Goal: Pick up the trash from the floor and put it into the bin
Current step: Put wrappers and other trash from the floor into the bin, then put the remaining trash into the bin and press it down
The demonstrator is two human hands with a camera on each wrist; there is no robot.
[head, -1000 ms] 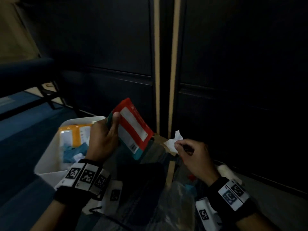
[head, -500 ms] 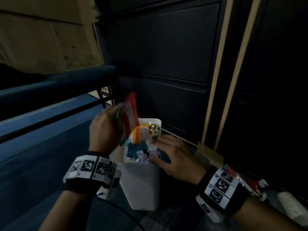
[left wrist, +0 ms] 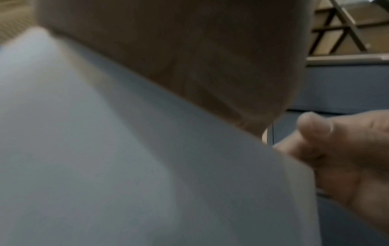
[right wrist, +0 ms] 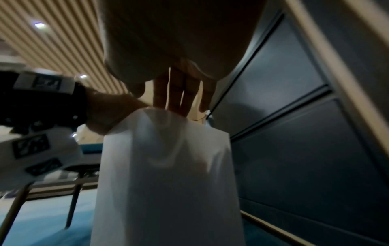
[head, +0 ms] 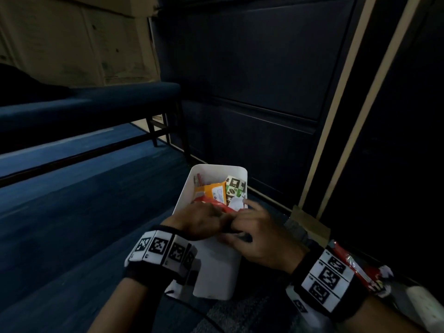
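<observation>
A white bin (head: 216, 167) stands on the blue carpet and holds an orange packet (head: 212, 192), a green and white carton (head: 235, 187) and crumpled white paper (head: 236, 203). Both hands meet over its near end. My left hand (head: 215, 215) curls down into the bin, and the edge of a red packet (head: 224, 208) shows under its fingers. My right hand (head: 249, 211) lies beside it. The right wrist view shows its straight fingers (right wrist: 179, 94) reaching over the bin's wall (right wrist: 168, 166). In the left wrist view the bin wall (left wrist: 105, 149) hides my left fingertips.
A red and white wrapper (head: 358, 272) and a pale object (head: 425, 306) lie on the floor at the right, by a scrap of cardboard (head: 310, 224). Dark cabinet doors (head: 252, 92) stand right behind the bin. A blue bench (head: 96, 99) runs along the left.
My left hand has brought the red packet down from upright above the bin into it. My right hand has closed in beside the left one.
</observation>
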